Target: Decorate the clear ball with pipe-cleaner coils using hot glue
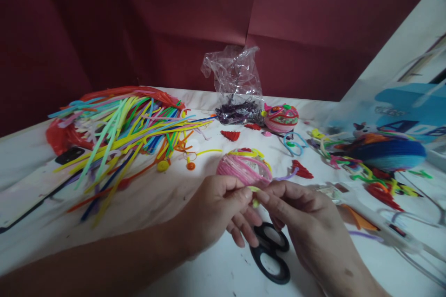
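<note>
Between the fingertips of my two hands is a short bent piece of yellow pipe cleaner [255,193]. My left hand [218,211] pinches one side of it with thumb and forefinger, the other fingers loosely curled. My right hand [303,218] pinches the other side. Just beyond my fingers sits a ball wound in pink pipe cleaner [240,169], with yellow and red trim on top; its lower edge is partly hidden by my hands. Black-handled scissors [270,253] lie below my hands, their blades hidden.
A heap of colourful pipe cleaners [139,130] spreads from a red bag at left, beside a phone [35,185]. Behind are a clear plastic bag [237,74] and a second decorated ball [280,118]. At right lie a blue yarn-like ball [390,151] and a glue gun [386,225].
</note>
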Motion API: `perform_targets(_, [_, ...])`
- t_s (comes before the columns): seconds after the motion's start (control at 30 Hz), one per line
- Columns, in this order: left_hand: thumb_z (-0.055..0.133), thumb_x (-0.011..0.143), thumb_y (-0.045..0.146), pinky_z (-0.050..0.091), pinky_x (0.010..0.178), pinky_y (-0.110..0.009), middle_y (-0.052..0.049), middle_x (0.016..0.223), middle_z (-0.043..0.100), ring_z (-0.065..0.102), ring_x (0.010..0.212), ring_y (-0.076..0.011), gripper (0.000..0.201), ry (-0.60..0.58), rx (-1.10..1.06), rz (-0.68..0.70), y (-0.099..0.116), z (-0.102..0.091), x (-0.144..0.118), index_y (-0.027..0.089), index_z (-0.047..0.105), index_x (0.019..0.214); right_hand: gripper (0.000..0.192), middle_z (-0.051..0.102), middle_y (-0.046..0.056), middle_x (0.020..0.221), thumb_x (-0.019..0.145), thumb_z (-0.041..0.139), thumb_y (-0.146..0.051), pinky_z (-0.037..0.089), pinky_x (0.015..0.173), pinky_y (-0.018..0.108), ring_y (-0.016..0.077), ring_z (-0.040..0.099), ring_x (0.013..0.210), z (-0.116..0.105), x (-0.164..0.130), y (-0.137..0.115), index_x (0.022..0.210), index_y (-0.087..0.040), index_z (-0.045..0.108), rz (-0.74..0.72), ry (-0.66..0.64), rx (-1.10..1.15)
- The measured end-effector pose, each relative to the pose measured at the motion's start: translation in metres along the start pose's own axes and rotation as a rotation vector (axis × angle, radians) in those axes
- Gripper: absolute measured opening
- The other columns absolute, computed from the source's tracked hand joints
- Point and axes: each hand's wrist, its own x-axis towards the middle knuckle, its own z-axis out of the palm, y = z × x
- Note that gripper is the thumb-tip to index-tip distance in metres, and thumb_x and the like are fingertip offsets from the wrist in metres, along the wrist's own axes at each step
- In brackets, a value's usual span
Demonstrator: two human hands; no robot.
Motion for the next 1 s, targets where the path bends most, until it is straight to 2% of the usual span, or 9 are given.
perform_targets(0.13, [0.041, 0.086, 0.03, 0.039, 0.035, -0.015, -0.002, 0.062, 0.06, 0.056, 0.038, -0.0081, 0.021, -0.002, 0.05, -0.003, -0.002, 0.003, 0.0, 0.013, 0.049, 0.077, 0.024, 0.053, 0.002, 0.05, 0.071, 0.073, -0.032, 0.035, 0.038, 0.009, 0.0055, 0.043, 0.043, 0.003, -0.002, -0.002, 0.061, -0.012, 0.066, -0.046, -0.007, 0.007])
perform_targets(0.27, [0.033, 0.088, 0.035, 0.033, 0.032, -0.014, 0.0, 0.058, 0.058, 0.051, 0.034, -0.0071, 0.025, -0.002, 0.119, 0.051, -0.008, 0.006, -0.001, 0.016, 0.045, 0.077, 0.027, 0.052, 0.002, 0.05, 0.074, 0.071, -0.036, 0.035, 0.037, 0.01, 0.006, 0.043, 0.041, 0.008, -0.005, -0.002, 0.064, -0.011, 0.064, -0.061, -0.02, -0.006])
perform_targets(0.4, [0.027, 0.09, 0.033, 0.028, 0.032, -0.015, 0.005, 0.051, 0.049, 0.042, 0.032, -0.006, 0.027, 0.087, 0.322, 0.082, -0.011, 0.008, -0.005, 0.019, 0.041, 0.071, 0.03, 0.055, 0.003, 0.055, 0.076, 0.068, -0.039, 0.037, 0.04, 0.012, 0.0082, 0.047, 0.044, 0.01, -0.006, -0.001, 0.072, -0.011, 0.06, -0.025, -0.072, -0.032])
perform_targets(0.57, [0.029, 0.089, 0.027, 0.029, 0.041, -0.02, 0.006, 0.046, 0.041, 0.038, 0.038, -0.0072, 0.03, 0.159, 0.623, 0.232, -0.007, 0.009, -0.011, 0.019, 0.037, 0.061, 0.028, 0.057, 0.004, 0.066, 0.081, 0.057, -0.037, 0.041, 0.049, 0.016, 0.0113, 0.051, 0.057, 0.003, -0.007, -0.001, 0.071, -0.012, 0.058, -0.051, -0.089, -0.316])
perform_targets(0.7, [0.031, 0.088, 0.025, 0.027, 0.047, -0.024, 0.003, 0.049, 0.042, 0.04, 0.045, -0.01, 0.029, 0.185, 0.847, 0.303, -0.008, 0.01, -0.012, 0.02, 0.034, 0.059, 0.028, 0.054, 0.002, 0.057, 0.079, 0.051, -0.034, 0.037, 0.042, 0.014, 0.0094, 0.046, 0.049, 0.003, -0.008, -0.008, 0.062, -0.012, 0.057, -0.145, -0.054, -0.459])
perform_targets(0.8, [0.031, 0.088, 0.024, 0.025, 0.049, -0.025, 0.003, 0.054, 0.043, 0.039, 0.049, -0.0109, 0.026, 0.197, 0.93, 0.366, -0.012, 0.011, -0.011, 0.02, 0.034, 0.062, 0.027, 0.051, 0.001, 0.053, 0.077, 0.052, -0.032, 0.036, 0.04, 0.012, 0.008, 0.044, 0.047, 0.007, -0.01, -0.009, 0.059, -0.012, 0.057, -0.16, -0.003, -0.41])
perform_targets(0.87, [0.032, 0.087, 0.023, 0.025, 0.049, -0.025, 0.003, 0.056, 0.044, 0.038, 0.05, -0.011, 0.023, 0.211, 0.941, 0.406, -0.015, 0.011, -0.011, 0.02, 0.035, 0.064, 0.024, 0.052, 0.001, 0.054, 0.076, 0.055, -0.03, 0.033, 0.039, 0.011, 0.0068, 0.042, 0.046, 0.008, -0.012, -0.006, 0.062, -0.012, 0.058, -0.102, 0.013, -0.328])
perform_targets(1.0, [0.03, 0.089, 0.025, 0.027, 0.047, -0.023, 0.004, 0.052, 0.04, 0.037, 0.047, -0.0093, 0.027, 0.194, 0.754, 0.379, -0.016, 0.012, -0.011, 0.02, 0.033, 0.063, 0.025, 0.05, 0.0, 0.052, 0.075, 0.062, -0.035, 0.03, 0.037, 0.01, 0.0054, 0.038, 0.042, 0.006, -0.011, -0.001, 0.065, -0.012, 0.058, -0.01, 0.02, -0.137])
